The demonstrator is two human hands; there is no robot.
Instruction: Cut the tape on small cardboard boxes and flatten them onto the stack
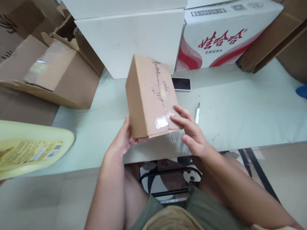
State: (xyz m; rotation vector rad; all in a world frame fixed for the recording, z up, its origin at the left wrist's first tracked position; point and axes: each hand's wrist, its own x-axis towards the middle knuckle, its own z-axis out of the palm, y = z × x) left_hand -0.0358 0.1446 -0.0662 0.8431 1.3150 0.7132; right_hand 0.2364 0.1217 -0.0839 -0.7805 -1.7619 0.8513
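A small brown cardboard box (pixel 150 95) is tilted up over the near edge of a pale green table (pixel 240 108). Clear tape runs along its top seam, torn and rough in the middle. My left hand (pixel 123 139) grips the box's lower left side and bottom corner. My right hand (pixel 192 131) rests with its fingertips on the taped near corner of the top face. A thin white-handled blade or pen (pixel 197 113) lies on the table just right of my right hand.
A dark phone (pixel 181 84) lies behind the box. At the back stand a white carton (pixel 129 38) and a white carton with red print (pixel 225 35). An open brown box (pixel 52 73) sits at left, a yellow labelled object (pixel 31 150) near left.
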